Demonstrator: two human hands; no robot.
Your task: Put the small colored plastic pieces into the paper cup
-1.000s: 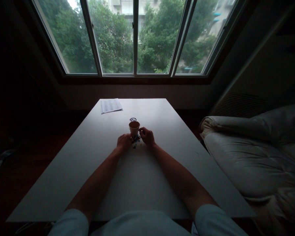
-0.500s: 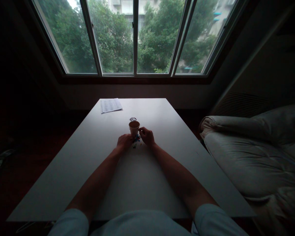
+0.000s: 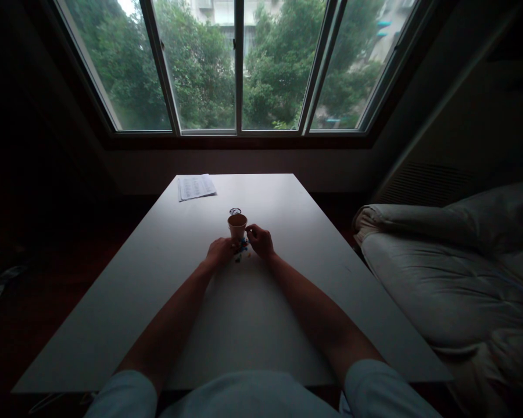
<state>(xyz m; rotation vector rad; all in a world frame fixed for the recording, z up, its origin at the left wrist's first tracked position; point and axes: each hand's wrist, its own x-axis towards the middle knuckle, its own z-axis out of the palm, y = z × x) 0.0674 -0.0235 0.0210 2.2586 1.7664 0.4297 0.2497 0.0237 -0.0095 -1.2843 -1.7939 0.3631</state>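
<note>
A light paper cup (image 3: 237,227) stands upright on the white table, its dark inside showing. At its foot, on the near side, lies a small heap of coloured pieces (image 3: 243,246), blue, red and others, too small to name. My left hand (image 3: 220,251) rests low at the left of the heap, fingers bent in against the pieces; what they pinch is hidden. My right hand (image 3: 261,240) is by the cup's right side, just below the rim, thumb and fingers pressed together. Whether it touches the cup or pinches a small piece is too dark to tell.
Just behind the cup lies a dark looped item (image 3: 235,211). Printed sheets (image 3: 196,187) lie at the far left corner of the white table (image 3: 253,325). A padded, cloth-covered seat (image 3: 414,278) stands along the right, and a wide window (image 3: 239,69) is ahead.
Almost nothing differs. Both hands keep their places by the cup and the heap, with only a very slight shift of the whole view.
</note>
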